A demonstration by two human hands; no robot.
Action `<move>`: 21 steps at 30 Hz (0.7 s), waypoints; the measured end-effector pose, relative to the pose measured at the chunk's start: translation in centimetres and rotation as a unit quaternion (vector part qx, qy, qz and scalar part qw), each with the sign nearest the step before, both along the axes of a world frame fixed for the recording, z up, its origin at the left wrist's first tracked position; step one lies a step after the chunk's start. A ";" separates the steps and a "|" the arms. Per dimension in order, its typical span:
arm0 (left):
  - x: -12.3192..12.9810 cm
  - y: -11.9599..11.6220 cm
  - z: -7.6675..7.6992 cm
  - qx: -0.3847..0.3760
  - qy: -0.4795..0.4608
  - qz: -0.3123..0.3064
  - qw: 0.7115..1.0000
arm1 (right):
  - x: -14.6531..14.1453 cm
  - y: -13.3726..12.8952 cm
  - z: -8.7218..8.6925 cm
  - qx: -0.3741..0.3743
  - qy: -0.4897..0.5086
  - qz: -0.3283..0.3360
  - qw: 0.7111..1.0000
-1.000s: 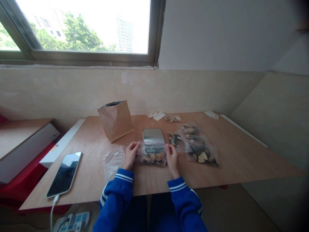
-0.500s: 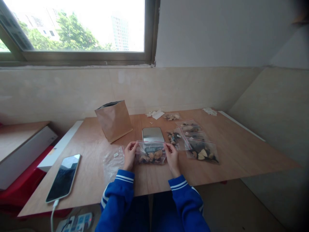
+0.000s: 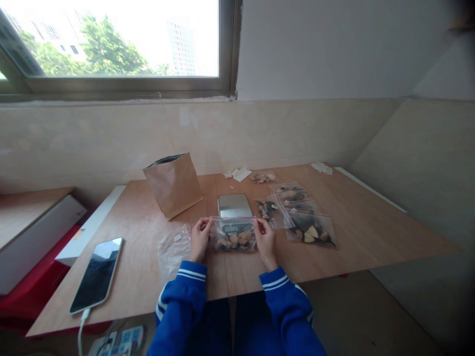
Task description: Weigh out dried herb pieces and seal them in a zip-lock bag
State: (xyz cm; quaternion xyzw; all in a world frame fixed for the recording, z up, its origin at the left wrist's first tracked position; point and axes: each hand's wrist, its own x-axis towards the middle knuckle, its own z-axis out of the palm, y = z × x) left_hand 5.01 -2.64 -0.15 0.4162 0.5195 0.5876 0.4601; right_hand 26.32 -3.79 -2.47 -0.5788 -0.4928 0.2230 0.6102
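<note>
A clear zip bag (image 3: 233,241) with brown dried pieces inside is stretched between my two hands, near the table's front. My left hand (image 3: 200,239) pinches its top left corner, and my right hand (image 3: 265,242) pinches the top right corner. Just behind the bag lies a scale with a silver plate (image 3: 235,205); its display shows partly through the plastic. Empty-looking clear bags (image 3: 171,254) lie beside my left hand. Right of the scale are several filled zip bags, the nearest one (image 3: 312,230) holding dark and pale pieces.
An open brown paper bag (image 3: 174,187) stands at the back left. A phone (image 3: 97,274) with a white cable lies at the front left. White scraps (image 3: 238,173) and another filled bag (image 3: 263,177) sit near the wall.
The view has shifted slightly. Both hands still hold the bag by its top corners in nearly the same place; the pieces inside look slightly shifted.
</note>
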 end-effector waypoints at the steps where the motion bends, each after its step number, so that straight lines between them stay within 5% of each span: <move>1: 0.0 0.0 -0.1 -0.002 -0.002 -0.002 1.000 | 0.0 0.0 0.0 0.002 0.001 -0.004 1.000; 21: 0.4 0.1 -0.4 0.013 0.024 -0.048 0.998 | -0.1 -0.1 0.1 0.014 0.007 -0.011 1.000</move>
